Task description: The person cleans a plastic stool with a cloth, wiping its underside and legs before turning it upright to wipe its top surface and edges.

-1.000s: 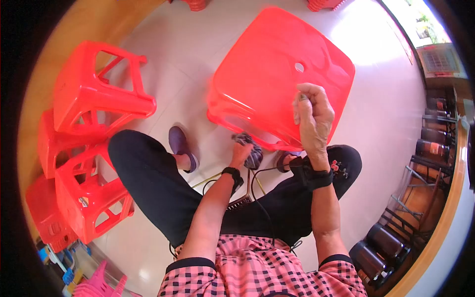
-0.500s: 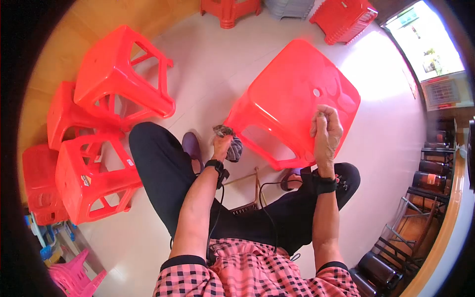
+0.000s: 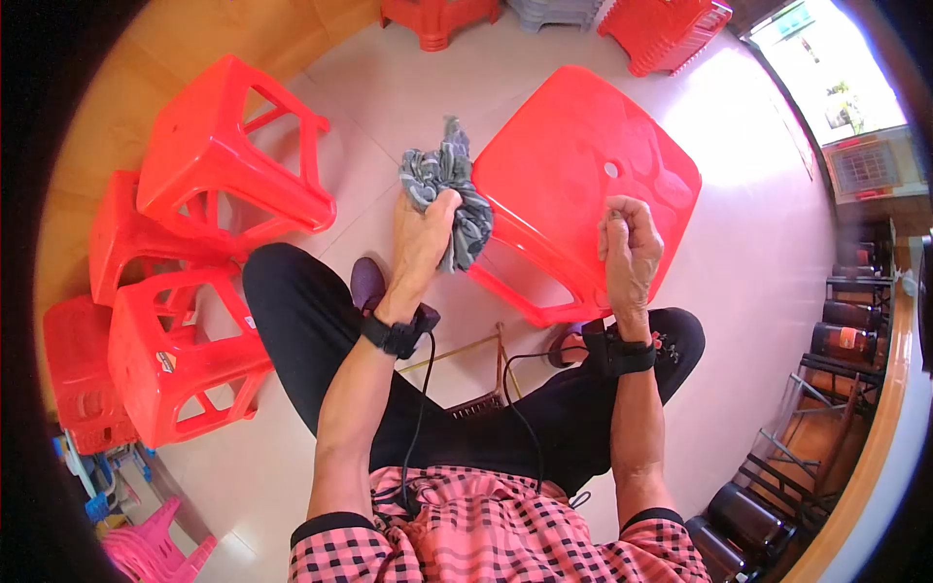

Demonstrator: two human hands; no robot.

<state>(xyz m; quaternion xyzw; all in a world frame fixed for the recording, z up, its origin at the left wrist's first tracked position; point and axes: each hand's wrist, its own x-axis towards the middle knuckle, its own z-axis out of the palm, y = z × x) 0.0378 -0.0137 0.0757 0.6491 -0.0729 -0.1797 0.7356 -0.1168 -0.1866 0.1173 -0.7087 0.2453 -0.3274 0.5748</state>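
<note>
In the head view, my left hand is closed around a crumpled grey patterned cloth. It holds the cloth up at the left edge of a red plastic stool. That stool stands in front of me between my feet, with a round hole in its glossy seat. Over the near right part of the seat is my right hand, its fingers curled in and nothing visible in them. Whether that hand touches the seat I cannot tell. Both wrists wear black bands with cables.
Several red stools stand or lean together at the left. Stacked red stools and grey ones are at the far side. Large dark jars line a rack at the right. A pink plastic chair is at lower left.
My left hand has lifted the cloth from beside the stool's lower left side to its seat's left edge, and more cloth shows. My right hand has barely moved.
</note>
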